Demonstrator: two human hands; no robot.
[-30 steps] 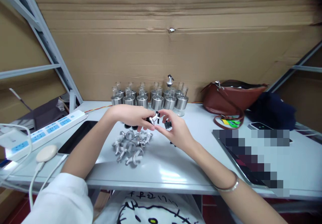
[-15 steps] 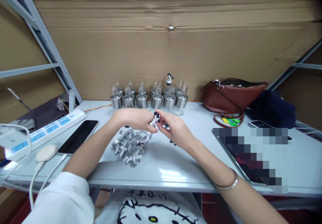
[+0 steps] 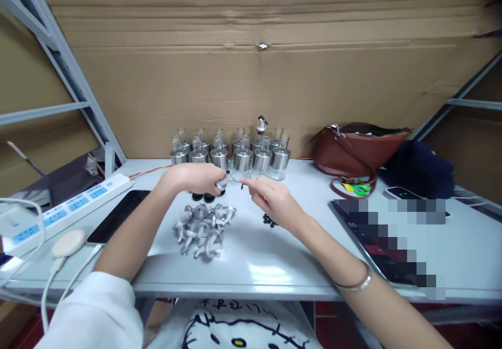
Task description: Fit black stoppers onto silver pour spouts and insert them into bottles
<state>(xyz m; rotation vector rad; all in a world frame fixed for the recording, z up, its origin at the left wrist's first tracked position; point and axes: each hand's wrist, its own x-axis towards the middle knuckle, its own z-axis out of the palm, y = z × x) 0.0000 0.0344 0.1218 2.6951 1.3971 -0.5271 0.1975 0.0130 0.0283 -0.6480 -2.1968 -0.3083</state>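
My left hand [image 3: 196, 178] is closed around a silver pourer spout [image 3: 222, 183], with a bit of black at its top. Just to the right, my right hand [image 3: 274, 200] has its fingers pinched, and a small black piece [image 3: 242, 186] shows under the index fingertip. A pile of silver pourer spouts [image 3: 202, 228] lies below my left hand. Black round stoppers [image 3: 209, 198] sit partly hidden under that hand. Tiny black pieces [image 3: 269, 220] are heaped beside my right hand. Behind both hands stand glass bottles with metal sleeves [image 3: 242, 159], and one carries a pourer [image 3: 262, 124].
At the left are a power strip [image 3: 70, 207], a black phone [image 3: 117, 217], a round charger [image 3: 69, 243] and cables. A brown handbag [image 3: 353, 153], a dark cap [image 3: 421, 168] and a partly blurred tablet [image 3: 364, 239] occupy the right. Cardboard [image 3: 196, 77] rises behind.
My hands have moved apart from where they met over the pourer spout. The left keeps the spout and has gone slightly left; the small black piece now shows at my right fingertips.
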